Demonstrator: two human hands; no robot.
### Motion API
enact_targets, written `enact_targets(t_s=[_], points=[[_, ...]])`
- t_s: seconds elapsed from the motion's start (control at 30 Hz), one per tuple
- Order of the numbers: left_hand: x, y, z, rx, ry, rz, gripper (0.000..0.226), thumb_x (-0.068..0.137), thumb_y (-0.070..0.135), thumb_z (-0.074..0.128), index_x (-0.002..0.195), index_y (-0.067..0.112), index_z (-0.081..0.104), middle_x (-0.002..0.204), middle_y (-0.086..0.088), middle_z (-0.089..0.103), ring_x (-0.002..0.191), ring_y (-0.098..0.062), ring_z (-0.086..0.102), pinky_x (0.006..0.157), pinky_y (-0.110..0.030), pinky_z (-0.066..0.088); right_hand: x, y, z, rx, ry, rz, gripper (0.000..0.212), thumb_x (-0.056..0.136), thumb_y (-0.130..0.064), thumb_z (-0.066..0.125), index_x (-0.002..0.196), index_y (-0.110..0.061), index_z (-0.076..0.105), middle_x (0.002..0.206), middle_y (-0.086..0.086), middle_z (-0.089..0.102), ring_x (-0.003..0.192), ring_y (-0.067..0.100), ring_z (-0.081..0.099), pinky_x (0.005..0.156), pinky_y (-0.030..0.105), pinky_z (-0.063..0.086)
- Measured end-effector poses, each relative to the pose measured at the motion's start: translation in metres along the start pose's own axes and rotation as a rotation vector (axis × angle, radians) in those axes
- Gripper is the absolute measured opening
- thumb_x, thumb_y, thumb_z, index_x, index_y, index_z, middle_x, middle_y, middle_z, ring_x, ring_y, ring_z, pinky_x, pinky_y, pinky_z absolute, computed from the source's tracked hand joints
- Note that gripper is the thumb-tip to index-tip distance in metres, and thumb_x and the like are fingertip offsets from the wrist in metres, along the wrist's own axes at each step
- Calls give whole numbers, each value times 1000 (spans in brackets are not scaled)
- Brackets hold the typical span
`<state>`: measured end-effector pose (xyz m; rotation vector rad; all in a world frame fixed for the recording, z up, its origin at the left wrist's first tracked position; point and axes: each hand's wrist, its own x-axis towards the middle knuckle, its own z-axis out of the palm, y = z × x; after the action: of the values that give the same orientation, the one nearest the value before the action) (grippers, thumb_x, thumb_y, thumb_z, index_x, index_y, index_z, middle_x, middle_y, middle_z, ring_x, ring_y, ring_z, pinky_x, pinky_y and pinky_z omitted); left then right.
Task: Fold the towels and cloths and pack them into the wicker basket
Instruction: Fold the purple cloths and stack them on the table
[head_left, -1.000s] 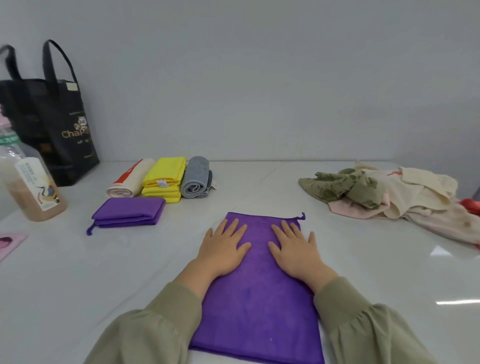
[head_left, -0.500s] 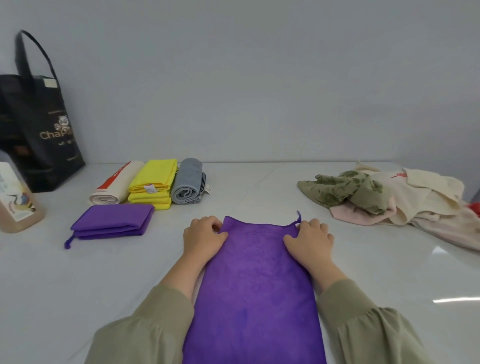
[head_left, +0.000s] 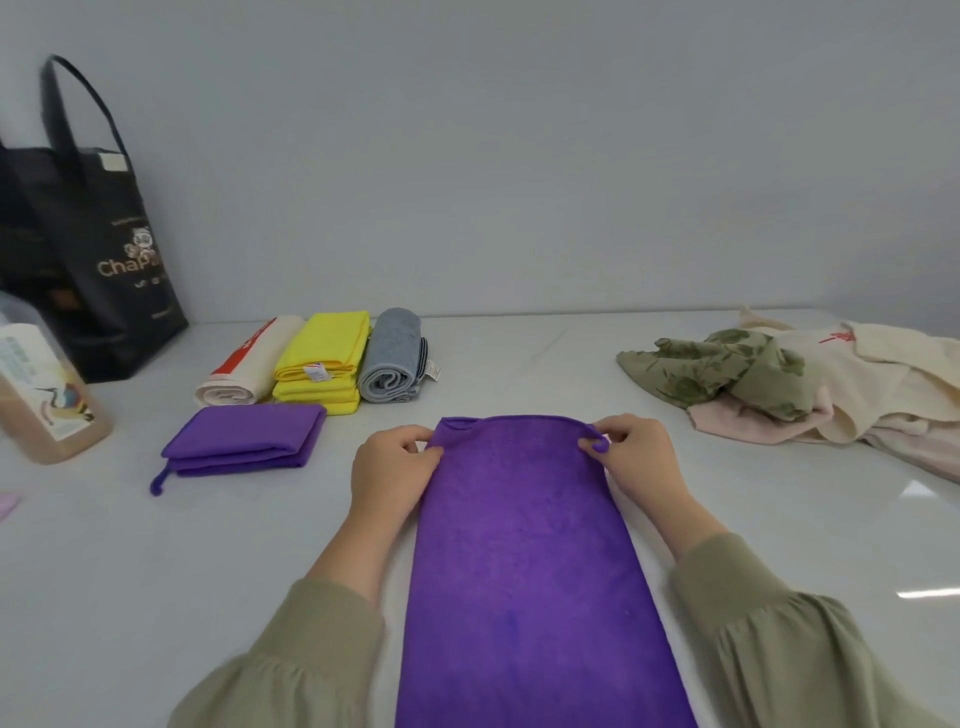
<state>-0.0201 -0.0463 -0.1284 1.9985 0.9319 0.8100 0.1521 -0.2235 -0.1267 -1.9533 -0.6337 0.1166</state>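
Note:
A long purple towel (head_left: 524, 561) lies flat on the white table, running from the near edge away from me. My left hand (head_left: 392, 467) pinches its far left corner and my right hand (head_left: 636, 457) pinches its far right corner, both corners slightly raised. To the left sit a folded purple cloth (head_left: 244, 441), a rolled cream-and-red towel (head_left: 247, 369), a folded yellow stack (head_left: 322, 364) and a rolled grey towel (head_left: 392, 364). A loose heap of unfolded cloths (head_left: 789, 384) lies at the right. No wicker basket is in view.
A black tote bag (head_left: 88, 249) stands against the wall at the far left. In front of it stands a plastic bottle of brownish liquid (head_left: 44, 400). A pink item (head_left: 8, 504) peeks in at the left edge. The white table (head_left: 156, 597) meets a grey wall behind.
My hands went from pressing flat on the middle of the purple towel to its far end, where each now pinches a corner and lifts it slightly.

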Motion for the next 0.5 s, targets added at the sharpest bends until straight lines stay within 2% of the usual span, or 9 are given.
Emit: enact_targets(t_s=[0.1, 0.17, 0.23, 0.3, 0.37, 0.43, 0.5], points=[[-4, 8, -2, -97, 50, 8, 15, 84, 14, 64, 85, 24, 74, 62, -1, 66, 62, -18, 61, 61, -30, 48, -2, -8, -9, 133, 4, 13, 8, 81, -4, 70, 77, -11, 73, 59, 1, 62, 56, 8, 51, 55, 19, 40], [-7, 11, 0, -258, 34, -66, 16, 88, 6, 59, 93, 14, 72, 53, 0, 63, 47, -14, 57, 49, -25, 47, -5, -11, -10, 211, -44, 77, 16, 87, -1, 61, 75, -7, 69, 47, -5, 57, 41, 3, 47, 43, 13, 36], [-11, 15, 1, -424, 1, -132, 17, 91, -1, 53, 98, 5, 67, 56, -3, 64, 42, -11, 57, 42, -19, 45, -8, -13, -8, 350, -94, 141, 26, 92, 4, 50, 74, -8, 63, 48, -2, 61, 38, 6, 53, 39, 15, 40], [-14, 20, 1, -586, -17, -151, 22, 92, -5, 47, 93, 6, 66, 71, -6, 69, 53, -11, 65, 49, -17, 51, -9, -15, -4, 514, -96, 159, 29, 90, 11, 46, 83, -10, 66, 69, 5, 69, 60, 10, 65, 54, 17, 51], [-14, 25, -2, -775, -28, -180, 29, 93, -5, 42, 89, 9, 67, 80, -8, 70, 67, -15, 68, 61, -20, 57, -10, -18, -2, 717, -135, 131, 40, 84, 19, 39, 95, -7, 67, 86, 11, 69, 80, 18, 66, 74, 26, 55], [-12, 26, -5, -927, -44, -235, 25, 93, 0, 43, 90, 8, 66, 80, -7, 72, 71, -16, 70, 66, -24, 58, -11, -21, -1, 936, -190, 160, 47, 80, 19, 27, 100, -1, 63, 92, 15, 65, 86, 24, 62, 77, 32, 55], [-12, 25, -6, -959, -41, -293, 18, 94, 9, 49, 88, 7, 66, 82, -9, 71, 70, -18, 69, 64, -25, 58, -14, -22, -3, 1041, -196, 238, 34, 87, 5, 31, 98, 2, 63, 89, 14, 62, 85, 24, 58, 73, 31, 54]])
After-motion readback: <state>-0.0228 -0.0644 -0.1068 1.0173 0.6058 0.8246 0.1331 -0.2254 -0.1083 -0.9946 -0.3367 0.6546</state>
